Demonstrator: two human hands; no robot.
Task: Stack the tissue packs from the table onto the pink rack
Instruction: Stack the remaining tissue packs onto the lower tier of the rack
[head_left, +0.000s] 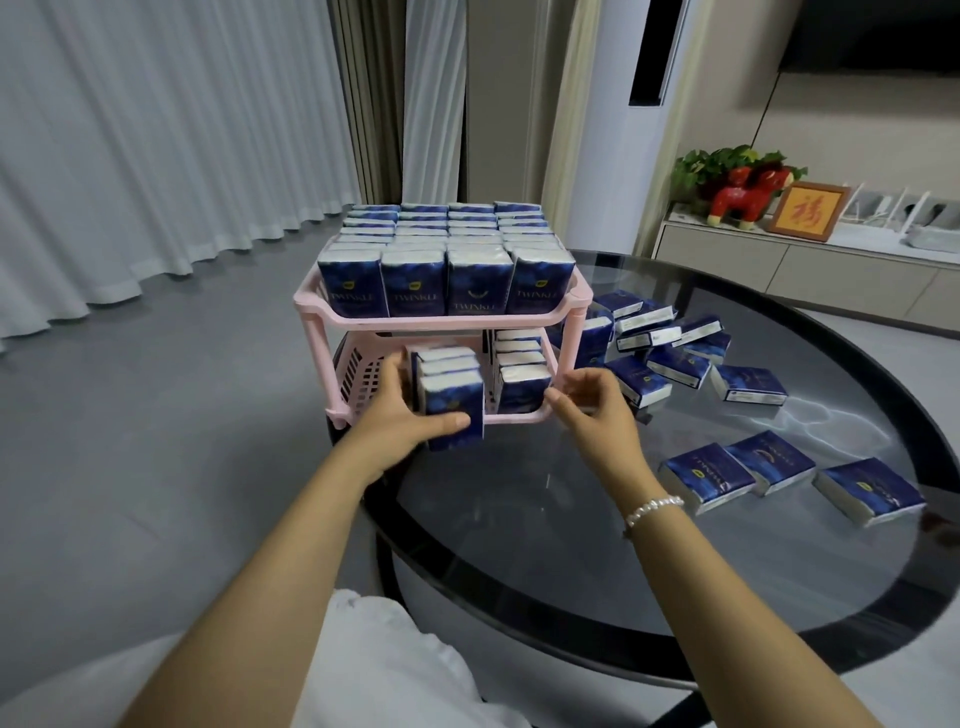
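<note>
white pleated curtains (156, 156) hang along the left, reaching down to a grey floor (156, 441). beside them hang beige drapes (358, 93). a tall white standing air conditioner (623, 130) rises behind the desk, with a dark panel near its top. to the right, a low pale cabinet (753, 260) runs along the wall. on it stands a red horse figurine (748, 195) in front of a green leafy plant (727, 161), and just beside the figurine leans a wooden frame (805, 210) showing a gold character. farther right on the cabinet sit white routers (883, 208) with thin antennas. a dark screen (872, 31) is mounted on the wall above.
</note>
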